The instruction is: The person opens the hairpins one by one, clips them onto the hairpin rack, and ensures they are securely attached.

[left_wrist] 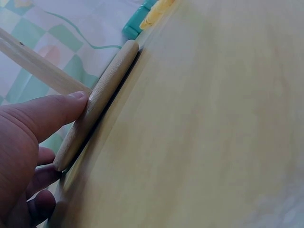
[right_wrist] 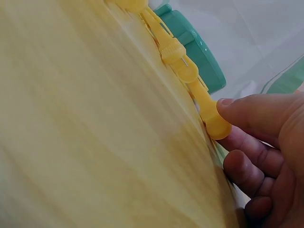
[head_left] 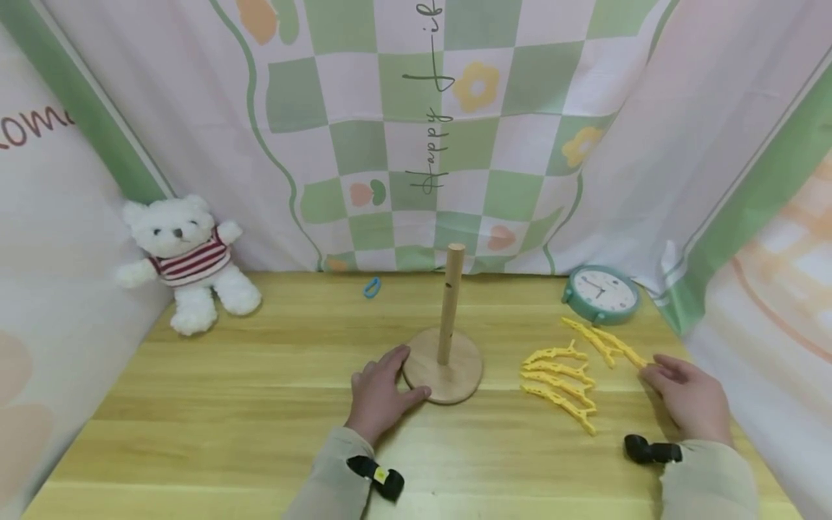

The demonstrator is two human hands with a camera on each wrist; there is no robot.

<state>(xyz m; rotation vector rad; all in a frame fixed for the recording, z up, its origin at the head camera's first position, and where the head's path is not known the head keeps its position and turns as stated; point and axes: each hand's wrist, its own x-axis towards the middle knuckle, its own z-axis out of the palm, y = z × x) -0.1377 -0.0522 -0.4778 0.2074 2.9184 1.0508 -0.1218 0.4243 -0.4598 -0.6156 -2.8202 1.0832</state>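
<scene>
A wooden stand with an upright dowel (head_left: 451, 303) and a round base (head_left: 464, 375) stands mid-table. My left hand (head_left: 380, 397) holds the rim of that base, thumb on its upper side in the left wrist view, fingers at the edge. To the right lie several yellow branch-shaped plastic pieces (head_left: 559, 375), most of them curved and close together. Above those, a yellow branch-shaped piece (head_left: 625, 347) reaches toward my right hand (head_left: 692, 397), which pinches its near end between thumb and forefinger. In the right wrist view that rounded end (right_wrist: 218, 124) shows beside my thumb.
Behind the yellow pieces a green-rimmed clock (head_left: 601, 292) lies face up. A small blue ring-shaped thing (head_left: 372, 287) is near the table's back edge. At the left back sits a white teddy bear (head_left: 188, 253) in a striped top. A patterned curtain (head_left: 416, 144) hangs behind the table.
</scene>
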